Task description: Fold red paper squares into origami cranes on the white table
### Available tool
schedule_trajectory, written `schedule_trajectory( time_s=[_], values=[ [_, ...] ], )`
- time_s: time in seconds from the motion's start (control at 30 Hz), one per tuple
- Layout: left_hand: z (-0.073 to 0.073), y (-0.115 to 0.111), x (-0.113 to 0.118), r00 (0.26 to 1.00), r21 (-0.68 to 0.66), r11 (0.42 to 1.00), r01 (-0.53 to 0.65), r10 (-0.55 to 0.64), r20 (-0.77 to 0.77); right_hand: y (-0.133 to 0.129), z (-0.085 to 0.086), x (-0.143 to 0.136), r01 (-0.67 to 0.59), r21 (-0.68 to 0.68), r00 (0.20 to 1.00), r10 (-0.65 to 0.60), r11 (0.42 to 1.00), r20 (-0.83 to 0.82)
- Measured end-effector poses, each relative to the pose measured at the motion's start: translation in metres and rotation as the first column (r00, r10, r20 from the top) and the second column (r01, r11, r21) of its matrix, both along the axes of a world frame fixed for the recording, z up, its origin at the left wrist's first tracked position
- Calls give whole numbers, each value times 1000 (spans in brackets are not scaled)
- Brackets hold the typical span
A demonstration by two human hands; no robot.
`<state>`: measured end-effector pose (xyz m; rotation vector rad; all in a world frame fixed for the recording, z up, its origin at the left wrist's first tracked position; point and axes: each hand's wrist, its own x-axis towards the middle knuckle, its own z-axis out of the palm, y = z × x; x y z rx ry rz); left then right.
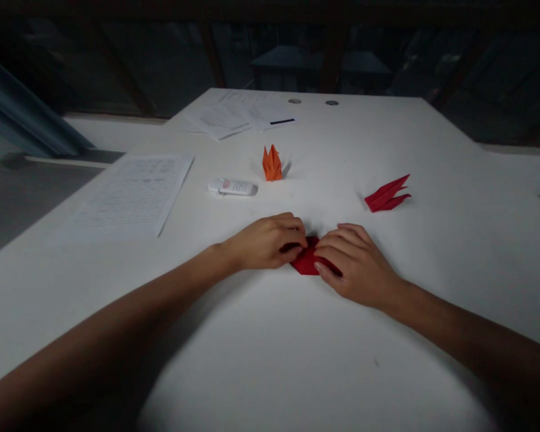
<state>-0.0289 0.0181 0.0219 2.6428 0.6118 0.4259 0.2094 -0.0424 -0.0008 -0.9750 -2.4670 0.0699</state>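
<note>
A folded piece of red origami paper (306,263) lies on the white table (270,360) between my two hands. My left hand (272,241) is closed on its left side, with the fingers curled and pinching the paper. From the right, my right hand (353,258) has its fingers bent over the paper's right part, the thumb at the near edge. Both hands partly cover the paper, so its full shape is hidden. Beyond the hands stand an orange folded paper figure (272,165) and, to the right, a red folded paper figure (387,195) with pointed ends.
A white marker-like object with printing (233,187) lies left of the orange figure. Printed sheets (130,192) rest at the left, and more papers (234,114) with a black strip (282,122) lie farther back. Two small round objects (294,101) sit near the far edge.
</note>
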Motion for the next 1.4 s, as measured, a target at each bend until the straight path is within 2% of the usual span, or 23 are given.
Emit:
schedule_trajectory(
  time_s=[0.2, 0.43, 0.57, 0.73, 0.83, 1.07, 1.23, 1.33, 1.4],
  values=[
    [7, 1, -7, 995, 27, 998, 64, -62, -75, -6, 2, -1, 1, 34, 995, -5, 999, 100],
    [1, 3, -7, 999, 25, 999, 44, -43, -21, -7, 2, -2, 17, 91, 992, -28, 996, 124],
    [-3, 1, -3, 999, 80, 996, 26, -24, -22, -8, 3, -1, 3, 120, 984, -24, 993, 177],
    [-9, -8, 2, 996, 178, 983, -47, 61, -71, -7, 0, -3, 37, 65, 994, -43, 997, 97],
    [-12, -12, 3, 992, 195, 977, -91, 106, -66, -6, 0, -3, 15, 27, 998, -17, 1000, 60],
    [-17, -22, 3, 980, 143, 970, -195, 199, -12, -1, -3, 0, -104, -15, 995, 104, 994, 7],
    [-17, -28, 0, 981, 106, 976, -190, 193, -19, 2, -3, -1, -152, -69, 988, 150, 986, -38],
    [-15, -28, 0, 976, 88, 973, -215, 216, -6, 3, -3, -1, -146, -129, 987, 137, 981, -80],
    [-14, -28, 1, 979, 69, 977, -202, 204, -18, 5, -4, -1, -82, -147, 990, 64, 986, -123]
  ],
)
